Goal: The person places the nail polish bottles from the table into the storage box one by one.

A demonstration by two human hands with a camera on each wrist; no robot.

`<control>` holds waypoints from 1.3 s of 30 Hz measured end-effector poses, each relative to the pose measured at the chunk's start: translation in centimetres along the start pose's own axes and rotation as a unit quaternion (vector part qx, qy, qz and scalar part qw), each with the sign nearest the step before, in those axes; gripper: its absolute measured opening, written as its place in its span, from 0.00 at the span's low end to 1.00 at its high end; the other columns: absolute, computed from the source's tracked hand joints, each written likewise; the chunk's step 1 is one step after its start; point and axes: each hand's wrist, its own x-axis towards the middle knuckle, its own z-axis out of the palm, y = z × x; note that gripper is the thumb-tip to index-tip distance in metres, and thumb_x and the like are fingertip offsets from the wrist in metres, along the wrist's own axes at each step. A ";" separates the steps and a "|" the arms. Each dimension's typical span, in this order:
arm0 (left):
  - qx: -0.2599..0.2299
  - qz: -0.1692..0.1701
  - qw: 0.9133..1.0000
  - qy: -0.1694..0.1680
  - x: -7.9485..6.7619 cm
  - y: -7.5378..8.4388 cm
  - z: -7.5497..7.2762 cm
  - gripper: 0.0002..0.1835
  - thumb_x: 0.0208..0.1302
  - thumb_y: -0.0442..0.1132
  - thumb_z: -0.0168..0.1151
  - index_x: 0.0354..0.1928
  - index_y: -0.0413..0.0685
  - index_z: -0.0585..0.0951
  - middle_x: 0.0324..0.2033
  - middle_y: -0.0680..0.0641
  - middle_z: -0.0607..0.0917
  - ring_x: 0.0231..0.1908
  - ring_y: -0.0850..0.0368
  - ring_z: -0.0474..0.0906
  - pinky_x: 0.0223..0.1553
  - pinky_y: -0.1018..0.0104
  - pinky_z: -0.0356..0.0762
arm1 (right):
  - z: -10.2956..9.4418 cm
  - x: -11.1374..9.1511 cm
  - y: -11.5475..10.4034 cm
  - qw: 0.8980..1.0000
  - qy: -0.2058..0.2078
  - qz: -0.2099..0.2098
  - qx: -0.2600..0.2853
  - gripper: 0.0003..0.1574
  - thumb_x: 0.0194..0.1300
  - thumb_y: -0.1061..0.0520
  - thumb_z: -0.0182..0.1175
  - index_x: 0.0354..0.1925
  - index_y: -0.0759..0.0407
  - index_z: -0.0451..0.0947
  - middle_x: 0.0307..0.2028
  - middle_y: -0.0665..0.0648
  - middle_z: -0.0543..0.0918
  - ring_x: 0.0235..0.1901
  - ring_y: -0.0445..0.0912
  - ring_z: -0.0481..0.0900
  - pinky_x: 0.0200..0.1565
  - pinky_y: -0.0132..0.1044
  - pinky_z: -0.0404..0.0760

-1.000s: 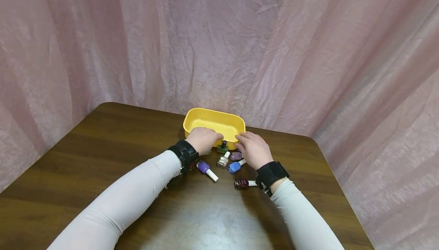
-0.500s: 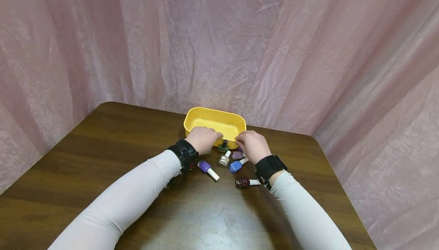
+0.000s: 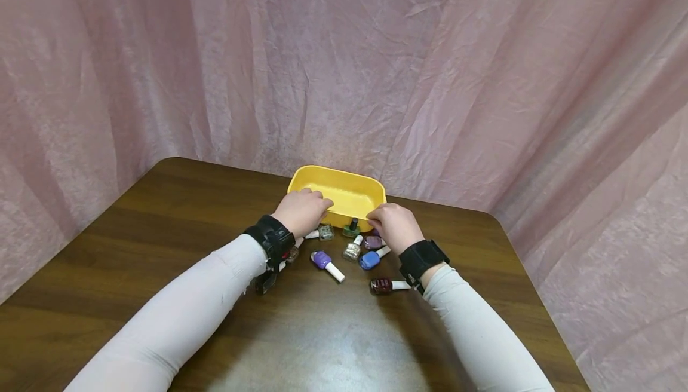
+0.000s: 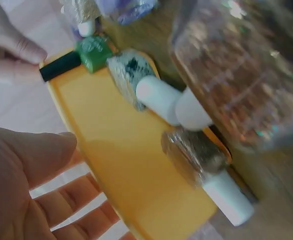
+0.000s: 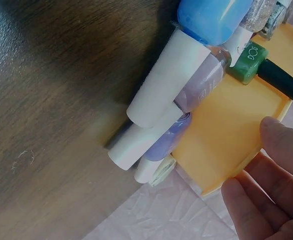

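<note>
A yellow plastic tub [image 3: 340, 172] stands near the table's far edge. My left hand [image 3: 302, 211] holds its near rim, thumb on the outer side and fingers behind the wall in the left wrist view. Farther right, my right hand [image 3: 398, 227] pinches the same rim near the corner. Between the hands, a green nail polish bottle [image 3: 352, 231] with a black cap stands against the tub. Around it lie white-capped nail polish bottles: silver glitter [image 3: 352, 251], blue [image 3: 369, 260], mauve [image 3: 372, 242] and green-flecked [image 3: 325, 232]. Brown glitter polish [image 4: 246, 75] looms close in the left wrist view.
Nearer on the brown wooden table [image 3: 301, 332] lie a purple nail polish [image 3: 322, 260] and a dark red nail polish [image 3: 381, 286]. A second brownish bottle [image 4: 194, 155] lies by the tub in the left wrist view. Pink curtain [image 3: 344, 69] hangs behind the table.
My left hand has slid left along the near rim, uncovering the green-flecked bottle and part of a brownish one. My right hand has barely moved at the rim.
</note>
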 end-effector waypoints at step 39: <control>-0.051 0.015 0.996 0.074 -1.6 -4.1 0.7 0.09 0.72 0.31 0.70 0.35 0.54 0.89 0.28 0.52 0.84 0.30 0.52 0.78 0.38 0.51 0.83 | -0.6 -0.6 1.8 0.998 0.007 0.031 0.055 0.22 0.74 0.57 0.74 0.63 0.61 0.88 0.60 0.60 0.89 0.62 0.56 0.86 0.63 0.53 0.84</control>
